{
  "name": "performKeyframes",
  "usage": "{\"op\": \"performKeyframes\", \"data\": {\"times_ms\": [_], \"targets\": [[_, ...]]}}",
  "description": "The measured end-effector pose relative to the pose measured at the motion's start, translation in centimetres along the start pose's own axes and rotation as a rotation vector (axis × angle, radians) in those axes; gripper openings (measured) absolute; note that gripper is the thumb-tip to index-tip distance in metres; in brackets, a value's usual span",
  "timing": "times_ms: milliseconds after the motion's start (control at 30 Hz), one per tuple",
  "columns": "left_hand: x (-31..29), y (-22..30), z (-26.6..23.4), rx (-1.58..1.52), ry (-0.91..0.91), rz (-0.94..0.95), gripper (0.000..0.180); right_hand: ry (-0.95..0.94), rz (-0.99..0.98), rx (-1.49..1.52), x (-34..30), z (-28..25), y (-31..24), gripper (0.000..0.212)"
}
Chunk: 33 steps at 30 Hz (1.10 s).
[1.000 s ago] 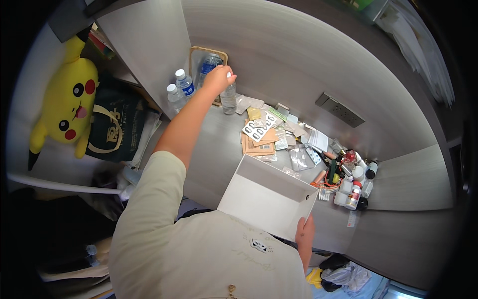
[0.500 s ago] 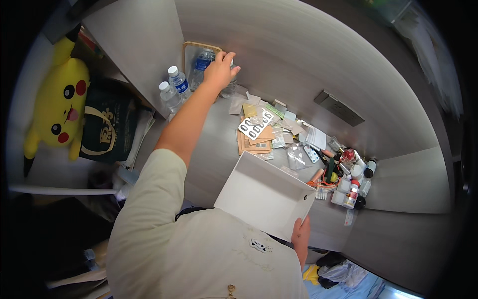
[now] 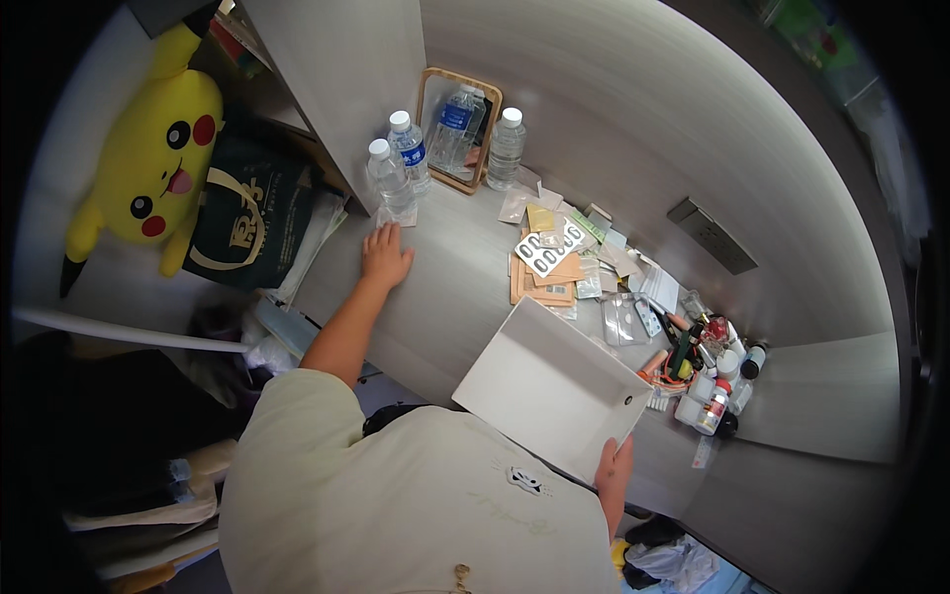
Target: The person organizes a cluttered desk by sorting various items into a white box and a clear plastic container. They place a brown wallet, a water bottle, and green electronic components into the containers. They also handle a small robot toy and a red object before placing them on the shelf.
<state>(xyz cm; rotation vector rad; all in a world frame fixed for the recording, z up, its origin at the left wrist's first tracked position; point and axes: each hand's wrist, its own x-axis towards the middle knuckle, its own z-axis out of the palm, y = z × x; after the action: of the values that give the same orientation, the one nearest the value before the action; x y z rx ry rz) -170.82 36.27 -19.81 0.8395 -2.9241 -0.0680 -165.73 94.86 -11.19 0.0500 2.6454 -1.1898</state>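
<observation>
My left hand (image 3: 384, 255) lies flat and open on the grey desk (image 3: 450, 287), just in front of two clear water bottles (image 3: 394, 176) and holding nothing. A third water bottle (image 3: 506, 147) stands upright beside a small wood-framed mirror (image 3: 459, 127) at the back wall. My right hand (image 3: 614, 472) grips the near corner of a shallow white box (image 3: 549, 386), held tilted over the desk's front edge. Blister packs and paper packets (image 3: 549, 254) lie scattered behind the box.
A cluster of small bottles, tubes and pens (image 3: 703, 374) crowds the right end of the desk. A yellow plush toy (image 3: 148, 163) and a dark green bag (image 3: 245, 220) sit to the left. A wall socket plate (image 3: 711, 234) is on the curved back wall.
My left hand let go of the bottle by the mirror and drew back and down to rest flat on the desk. The white box stayed in my right hand.
</observation>
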Motion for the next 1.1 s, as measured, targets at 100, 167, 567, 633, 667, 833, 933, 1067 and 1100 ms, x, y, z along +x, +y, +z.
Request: {"op": "performKeyframes", "data": {"times_ms": [100, 167, 567, 633, 667, 833, 933, 1067, 1100], "targets": [[2.6, 1.4, -2.4, -0.102, -0.175, -0.177, 0.077, 0.007, 0.015, 0.012, -0.1, -0.4, -1.7, 0.039], [3.2, 1.7, -3.0, -0.090, -0.088, -0.232, 0.077, 0.017, -0.008, 0.045, 0.0, -0.2, -2.3, 0.039], [6.8, -3.5, 0.1, 0.343, -0.038, 0.157, 0.020, 0.059, -0.051, 0.018, -0.3, 0.5, -1.7, 0.033], [6.8, -3.6, -0.4, 0.384, -0.036, 0.203, 0.017, 0.049, -0.044, 0.014, -0.4, 0.2, -2.0, 0.033], [6.8, -3.3, -0.7, 0.401, -0.035, 0.230, 0.017, 0.051, -0.034, 0.011, -0.5, 0.1, -2.2, 0.034], [7.0, -1.6, -3.3, 0.328, -0.369, 0.082, 0.030, 0.037, -0.040, -0.048, -0.1, 0.1, -2.0, 0.036], [6.5, 1.6, -5.2, 0.100, -0.464, 0.145, 0.038, 0.026, -0.001, -0.006, -0.1, 0.1, -1.9, 0.039], [4.8, 10.2, -8.9, -0.222, -0.396, 0.283, 0.040, 0.038, -0.025, 0.036, -0.1, 0.1, -1.9, 0.041], [4.8, 12.0, -8.8, -0.279, -0.374, 0.314, 0.038, 0.035, -0.024, 0.038, -0.1, 0.2, -1.9, 0.041]]}}
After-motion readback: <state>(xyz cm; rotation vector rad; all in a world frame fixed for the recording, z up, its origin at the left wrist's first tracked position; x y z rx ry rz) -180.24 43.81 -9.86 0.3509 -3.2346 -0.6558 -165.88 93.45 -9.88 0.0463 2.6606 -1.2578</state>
